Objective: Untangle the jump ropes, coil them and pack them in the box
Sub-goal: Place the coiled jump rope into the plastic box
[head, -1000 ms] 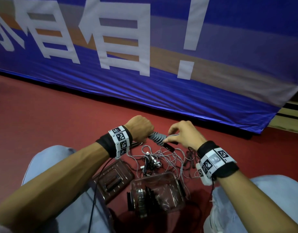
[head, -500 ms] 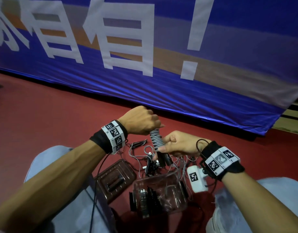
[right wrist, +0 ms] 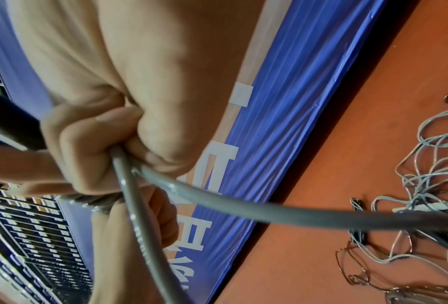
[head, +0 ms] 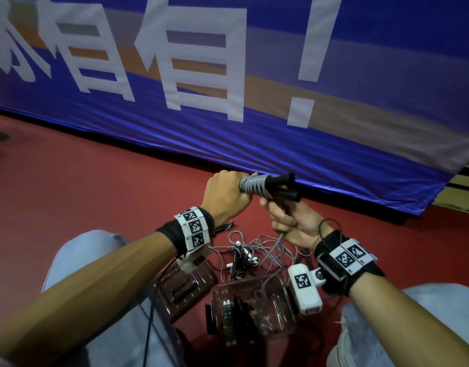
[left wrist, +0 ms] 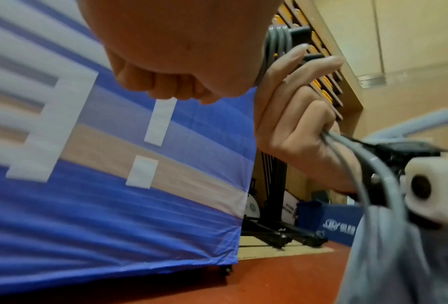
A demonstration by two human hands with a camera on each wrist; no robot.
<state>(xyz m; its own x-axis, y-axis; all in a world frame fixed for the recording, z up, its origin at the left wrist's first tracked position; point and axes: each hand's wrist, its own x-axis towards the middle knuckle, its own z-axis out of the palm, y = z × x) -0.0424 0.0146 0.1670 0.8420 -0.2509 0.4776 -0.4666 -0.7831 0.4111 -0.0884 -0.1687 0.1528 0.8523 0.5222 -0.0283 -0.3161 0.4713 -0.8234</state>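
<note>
A pair of black jump-rope handles [head: 283,185] lies level in the air, with grey rope coiled [head: 254,185] tightly around them. My left hand [head: 228,197] grips the handles' left end in a fist. Just below, my right hand [head: 286,221] is closed round the loose grey rope strands [head: 277,245], which run down to a tangle of ropes [head: 251,254] on the floor. The right wrist view shows my right hand [right wrist: 100,135] gripping two grey strands [right wrist: 137,205]. The clear box [head: 275,295] stands between my knees with a coiled rope [head: 228,313] inside.
The box's clear lid [head: 185,284] lies on the red floor left of the box. A blue banner [head: 254,128] hangs close behind my hands. My knees [head: 82,260] flank the box. A thin brownish rope [right wrist: 360,273] lies beside the grey tangle.
Both hands have risen. The wrapped handles turned from upright to level, ends pointing right. My right hand shifted from the coil to under the handles, fist round the loose strands.
</note>
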